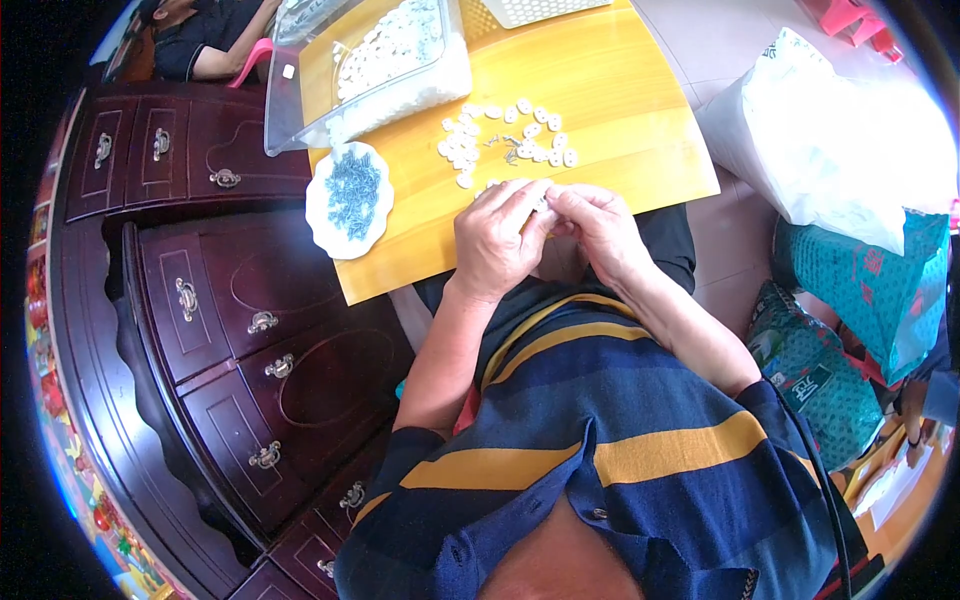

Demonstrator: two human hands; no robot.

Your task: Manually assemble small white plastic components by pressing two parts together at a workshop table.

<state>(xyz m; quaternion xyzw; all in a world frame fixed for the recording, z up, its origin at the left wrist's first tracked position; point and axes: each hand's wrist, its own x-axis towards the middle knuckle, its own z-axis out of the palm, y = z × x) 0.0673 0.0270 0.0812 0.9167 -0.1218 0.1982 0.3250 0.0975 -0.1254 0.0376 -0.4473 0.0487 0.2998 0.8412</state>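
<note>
One small white piece (542, 205) sits between your two hands, partly hidden by the fingers, over the near edge of the worktop (640, 120). Your left grip (494, 238) is closed on it, the fingers curled with the thumb against them. Your right grip (603, 228) pinches at the same piece from the other side, thumb and fingertips close to those of the left.

Just beyond both grips, a loose ring of white discs (459, 150) lies on the wood, several of them touching. Within that ring, straight ahead of your grips, you have a little heap of dark, slender pieces (512, 155). Left of your left grip stands a white scalloped dish (319, 215) with small blue-grey pieces (353, 190) piled in it. Farther off, ahead and to the left of your grips, a clear plastic bin (455, 80) holds many white pieces (400, 45).

Well to the right of your right grip, off the worktop, a bulging white sack (800, 130) rests by teal bags (865, 285). Well left of your left grip rises a dark wooden cabinet (225, 275) with metal handles.
</note>
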